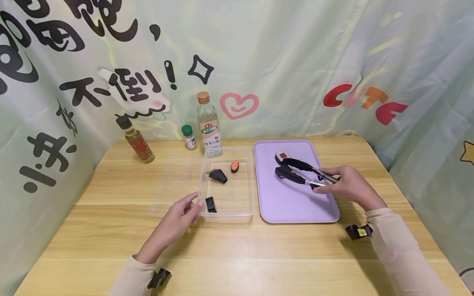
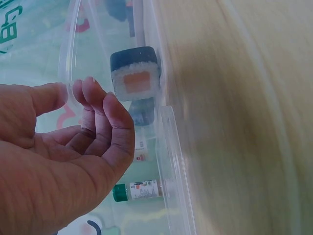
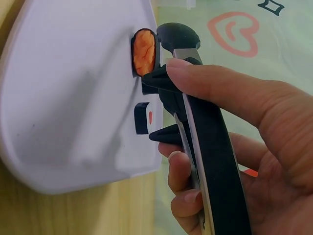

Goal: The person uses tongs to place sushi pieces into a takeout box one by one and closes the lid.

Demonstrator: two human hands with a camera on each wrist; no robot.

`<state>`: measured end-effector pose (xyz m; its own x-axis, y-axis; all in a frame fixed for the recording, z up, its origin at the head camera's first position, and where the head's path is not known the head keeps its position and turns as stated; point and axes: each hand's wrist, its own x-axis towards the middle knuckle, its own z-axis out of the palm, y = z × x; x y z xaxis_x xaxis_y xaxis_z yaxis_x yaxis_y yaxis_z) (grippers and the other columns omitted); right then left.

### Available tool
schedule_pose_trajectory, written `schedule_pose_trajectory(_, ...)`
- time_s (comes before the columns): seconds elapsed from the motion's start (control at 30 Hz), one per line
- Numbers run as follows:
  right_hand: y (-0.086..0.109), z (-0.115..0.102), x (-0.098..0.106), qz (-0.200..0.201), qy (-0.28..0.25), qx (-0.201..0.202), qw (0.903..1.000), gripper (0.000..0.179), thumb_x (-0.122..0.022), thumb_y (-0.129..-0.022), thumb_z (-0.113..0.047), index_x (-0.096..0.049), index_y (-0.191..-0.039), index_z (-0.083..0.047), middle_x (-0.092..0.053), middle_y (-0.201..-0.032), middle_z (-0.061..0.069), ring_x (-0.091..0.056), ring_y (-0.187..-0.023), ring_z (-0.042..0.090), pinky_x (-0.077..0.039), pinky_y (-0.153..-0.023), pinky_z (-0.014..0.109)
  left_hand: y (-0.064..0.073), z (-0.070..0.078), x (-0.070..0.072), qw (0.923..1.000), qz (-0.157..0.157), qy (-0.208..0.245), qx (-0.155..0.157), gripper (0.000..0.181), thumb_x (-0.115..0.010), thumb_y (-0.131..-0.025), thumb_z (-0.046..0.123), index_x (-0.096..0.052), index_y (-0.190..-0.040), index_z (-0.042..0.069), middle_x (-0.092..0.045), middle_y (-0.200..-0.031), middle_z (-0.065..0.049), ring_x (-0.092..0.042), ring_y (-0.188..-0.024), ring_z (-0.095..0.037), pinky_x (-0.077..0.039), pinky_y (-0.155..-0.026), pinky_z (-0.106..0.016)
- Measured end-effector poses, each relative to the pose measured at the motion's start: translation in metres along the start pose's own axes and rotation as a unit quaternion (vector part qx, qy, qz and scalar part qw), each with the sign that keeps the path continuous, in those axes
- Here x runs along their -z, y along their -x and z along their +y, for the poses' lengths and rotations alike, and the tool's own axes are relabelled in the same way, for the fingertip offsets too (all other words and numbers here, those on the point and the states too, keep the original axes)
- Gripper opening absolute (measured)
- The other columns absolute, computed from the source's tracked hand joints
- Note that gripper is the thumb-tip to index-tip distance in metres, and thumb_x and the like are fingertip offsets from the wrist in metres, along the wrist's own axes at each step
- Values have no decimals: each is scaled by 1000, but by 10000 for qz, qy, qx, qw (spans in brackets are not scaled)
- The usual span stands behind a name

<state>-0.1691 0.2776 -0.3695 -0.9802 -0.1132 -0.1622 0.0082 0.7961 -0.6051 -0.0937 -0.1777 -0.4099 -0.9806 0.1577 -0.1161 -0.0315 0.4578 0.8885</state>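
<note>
My left hand (image 1: 181,216) pinches the near left corner rim of a clear plastic container (image 1: 237,213). Inside lie an orange-topped sushi piece (image 1: 235,166), a black cone-shaped hand roll (image 1: 217,176) and a dark-wrapped sushi roll (image 1: 211,204); the left wrist view shows this roll's rice and orange centre. Over a purple tray (image 1: 296,205), my right hand (image 1: 349,185) holds black-tipped tongs (image 1: 296,166), arms slightly spread. By their tips sits a rice roll with a dark red centre (image 1: 282,156). The right wrist view shows another orange-topped piece (image 3: 145,53) and a small dark-wrapped roll (image 3: 142,118) on the tray. Whether the tips touch anything is unclear.
A transparent lid (image 1: 172,185) lies left of the container. Behind stand an oil-like bottle with a dark cap (image 1: 138,144), a green-capped shaker (image 1: 189,139) and a tall orange-capped bottle (image 1: 210,129). A printed curtain (image 1: 289,61) hangs around the wooden table (image 1: 237,263).
</note>
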Motion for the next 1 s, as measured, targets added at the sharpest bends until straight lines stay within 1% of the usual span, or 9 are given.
schedule_pose_trajectory(0.03,0,1,0,0,-5,-7,10000,85,-93,-71,-39,-60,-139,0,-58,-126,30,-33,-66,21,-33,-54,34,0,0,0,10000,-3,9,-7,55,-56,-106,27,-43,-151,-2,-61,-84,-12,-57,-72,-20,-47,-61,-28)
schedule_pose_trajectory(0.1,1,3,0,-2,51,-2,10000,86,-92,-71,-42,-60,-139,0,-56,-131,33,-40,-74,25,-35,-58,34,0,0,0,10000,-11,32,-18,54,-56,-106,27,-44,-150,-2,-60,-84,-12,-57,-72,-20,-47,-60,-28)
schedule_pose_trajectory(0.17,1,5,0,-35,94,-22,9999,88,-92,-70,-44,-59,-140,-1,-52,-136,36,-46,-87,31,-37,-65,35,0,-1,0,10000,-20,39,-19,54,-56,-106,27,-44,-150,-2,-61,-84,-13,-57,-71,-20,-47,-60,-27)
schedule_pose_trajectory(0.27,2,7,0,-91,88,-83,9999,92,-92,-70,-47,-58,-141,0,-45,-143,38,-47,-108,37,-41,-76,39,-1,-2,-1,10000,-22,10,-10,54,-56,-106,27,-44,-150,-2,-61,-84,-13,-57,-71,-19,-47,-59,-27)
schedule_pose_trajectory(0.33,2,8,0,-111,30,-111,9999,93,-92,-70,-48,-57,-142,0,-44,-144,38,-48,-113,38,-42,-80,40,-1,-3,0,10000,-13,-18,1,54,-56,-106,28,-44,-150,-1,-61,-84,-13,-57,-71,-19,-47,-59,-27)
schedule_pose_trajectory(0.43,3,9,-2,-82,-4,-115,9999,93,-92,-70,-47,-57,-141,1,-45,-143,38,-48,-112,38,-42,-81,40,-1,-3,0,10000,-11,-35,-9,55,-56,-106,28,-44,-151,-1,-61,-84,-13,-57,-71,-20,-47,-59,-27)
schedule_pose_trajectory(0.73,4,12,-7,-30,13,-135,9999,94,-93,-68,-47,-58,-140,2,-52,-136,35,-47,-95,32,-39,-69,34,0,-2,0,10000,-29,32,-83,55,-56,-106,30,-45,-150,0,-60,-83,-12,-56,-71,-21,-45,-57,-27)
schedule_pose_trajectory(0.87,4,14,-8,-70,-12,-175,9998,94,-93,-69,-45,-57,-140,3,-52,-135,34,-47,-95,32,-39,-66,33,0,-2,0,9999,-31,57,-78,54,-56,-106,30,-46,-150,0,-60,-82,-12,-56,-70,-21,-45,-57,-27)
schedule_pose_trajectory(1.0,3,14,-10,-64,53,-129,9999,91,-93,-69,-44,-58,-139,4,-49,-138,39,-48,-99,34,-40,-70,34,0,-2,0,9999,-25,80,-73,54,-56,-106,30,-46,-150,0,-60,-83,-12,-55,-71,-21,-45,-58,-27)
